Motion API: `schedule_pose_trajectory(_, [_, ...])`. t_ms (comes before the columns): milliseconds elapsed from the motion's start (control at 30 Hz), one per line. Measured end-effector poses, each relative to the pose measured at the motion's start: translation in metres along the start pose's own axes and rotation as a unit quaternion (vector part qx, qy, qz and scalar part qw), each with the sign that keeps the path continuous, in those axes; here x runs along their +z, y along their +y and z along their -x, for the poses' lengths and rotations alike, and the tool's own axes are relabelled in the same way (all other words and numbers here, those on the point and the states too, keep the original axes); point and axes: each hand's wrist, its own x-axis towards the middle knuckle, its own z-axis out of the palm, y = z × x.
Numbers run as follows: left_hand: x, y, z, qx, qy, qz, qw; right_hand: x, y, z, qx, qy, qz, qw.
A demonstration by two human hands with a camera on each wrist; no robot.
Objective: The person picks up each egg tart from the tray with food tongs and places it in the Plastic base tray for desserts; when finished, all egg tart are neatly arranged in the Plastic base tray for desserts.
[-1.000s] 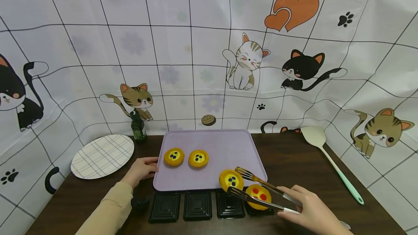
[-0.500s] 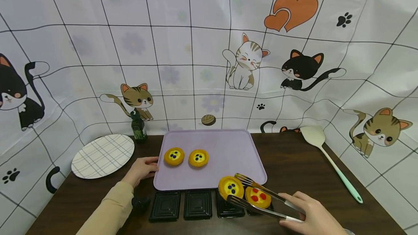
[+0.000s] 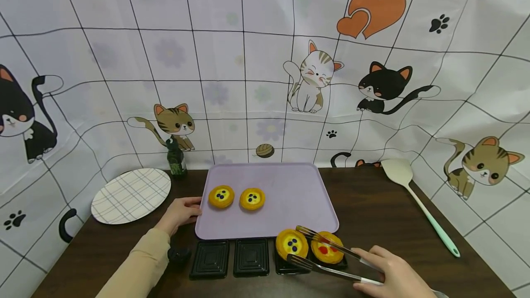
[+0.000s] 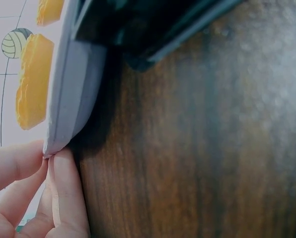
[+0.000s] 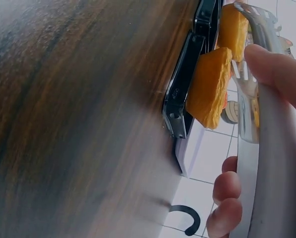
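Note:
My left hand (image 3: 179, 215) pinches the left edge of a lilac tray (image 3: 290, 197), thumb above and fingers below in the left wrist view. Two egg tarts with blue dots, a left one (image 3: 221, 196) and a right one (image 3: 252, 199), lie on that tray. In my right hand (image 3: 389, 272) is a pair of metal tongs (image 3: 345, 274), its fork-like tips spread at the right side of another blue-dotted tart (image 3: 291, 243). This tart sits over the third black square dish (image 3: 285, 268). Beside it, a red-dotted tart (image 3: 327, 248) sits on the rightmost dish (image 5: 180, 94), partly behind the tongs.
Two more black dishes, one at the left (image 3: 210, 260) and one beside it (image 3: 251, 257), line the tray's near side. A checked plate (image 3: 131, 196) and green bottle (image 3: 176, 162) stand at left. A spatula (image 3: 422, 206) lies at right.
The blue-dotted tart by the tongs has come down toward me, from the tray's near edge onto the third dish. The tong tips stand slightly wider apart. My left hand has stayed on the tray.

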Motion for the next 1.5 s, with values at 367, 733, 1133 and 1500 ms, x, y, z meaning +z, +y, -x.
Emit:
schedule_pose_trajectory(367, [0.000,0.002,0.003,0.005,-0.005,0.005,1.0000,0.000,-0.005,-0.004,0.043,-0.042,0.031,0.9977])
schedule_pose_trajectory(733, [0.000,0.002,0.003,0.007,-0.002,0.008,0.9999,-0.006,-0.009,-0.007,0.040,-0.066,0.062,0.9951])
schedule_pose_trajectory(1133, [0.000,0.001,0.003,0.006,-0.003,0.010,0.9999,-0.011,-0.007,-0.010,0.038,-0.080,0.062,0.9942])
schedule_pose_trajectory(1500, [-0.001,0.000,0.002,0.009,-0.011,0.011,0.9998,-0.012,-0.005,-0.008,0.041,-0.071,0.065,0.9945])
